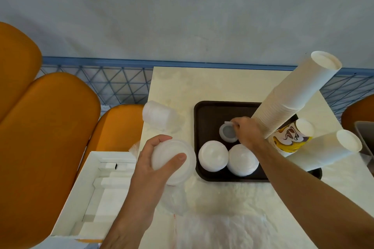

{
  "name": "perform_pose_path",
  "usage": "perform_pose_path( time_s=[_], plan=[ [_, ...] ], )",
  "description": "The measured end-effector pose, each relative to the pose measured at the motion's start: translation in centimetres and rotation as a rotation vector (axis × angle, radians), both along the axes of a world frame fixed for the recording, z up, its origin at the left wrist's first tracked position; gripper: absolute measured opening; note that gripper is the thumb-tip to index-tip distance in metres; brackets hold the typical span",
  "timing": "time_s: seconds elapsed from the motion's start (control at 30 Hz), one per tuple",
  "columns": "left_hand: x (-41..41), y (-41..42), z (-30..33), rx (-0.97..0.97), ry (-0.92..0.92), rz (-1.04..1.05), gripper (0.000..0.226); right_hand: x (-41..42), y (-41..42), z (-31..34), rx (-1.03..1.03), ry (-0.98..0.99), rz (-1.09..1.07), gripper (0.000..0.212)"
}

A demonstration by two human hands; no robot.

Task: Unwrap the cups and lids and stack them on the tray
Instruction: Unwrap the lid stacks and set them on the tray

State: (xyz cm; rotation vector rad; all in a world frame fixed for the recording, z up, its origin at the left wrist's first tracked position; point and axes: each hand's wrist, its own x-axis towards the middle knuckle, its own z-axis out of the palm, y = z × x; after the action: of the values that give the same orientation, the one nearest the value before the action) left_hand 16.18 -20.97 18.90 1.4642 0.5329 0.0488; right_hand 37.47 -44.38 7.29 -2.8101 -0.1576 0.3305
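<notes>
Left hand (150, 164) has its grip curled around a stack of white lids (174, 160); right hand (245, 131) pinches one lid (228, 132) over the black tray (206, 111).

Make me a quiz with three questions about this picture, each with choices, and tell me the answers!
1. Where is the single lid the right hand is touching?
A. in the white box
B. on the tray
C. on the orange seat

2. What colour is the tray?
A. dark brown
B. white
C. blue

3. What is the left hand doing?
A. lying flat on the table
B. pointing at the wall
C. gripping a stack of lids

Answers: 1 B, the lid lies on the tray; 2 A, its rim shows dark; 3 C, thumb and fingers curl round the stack.
</notes>
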Motion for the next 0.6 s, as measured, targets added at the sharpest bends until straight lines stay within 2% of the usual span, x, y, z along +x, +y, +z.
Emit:
perform_pose_path(
  time_s=[0.33,0.47,0.53,0.6],
  plan=[
    [0.4,0.1,0.0,0.002,0.006,-0.013,0.045,0.1,-0.1,-0.3,-0.058,0.186,0.106,0.035],
    [0.4,0.2,-0.1,0.012,0.008,-0.005,0.048,0.7,0.3,0.1,-0.040,0.182,0.069,0.026],
    [0.3,0.3,-0.1,0.031,0.014,0.001,0.056,1.0,0.4,0.0,-0.015,0.169,0.057,0.033],
    [0.2,0.3,-0.2,0.041,0.016,0.006,0.060,1.4,0.5,-0.2,-0.015,0.252,0.076,0.058]
  ],
)
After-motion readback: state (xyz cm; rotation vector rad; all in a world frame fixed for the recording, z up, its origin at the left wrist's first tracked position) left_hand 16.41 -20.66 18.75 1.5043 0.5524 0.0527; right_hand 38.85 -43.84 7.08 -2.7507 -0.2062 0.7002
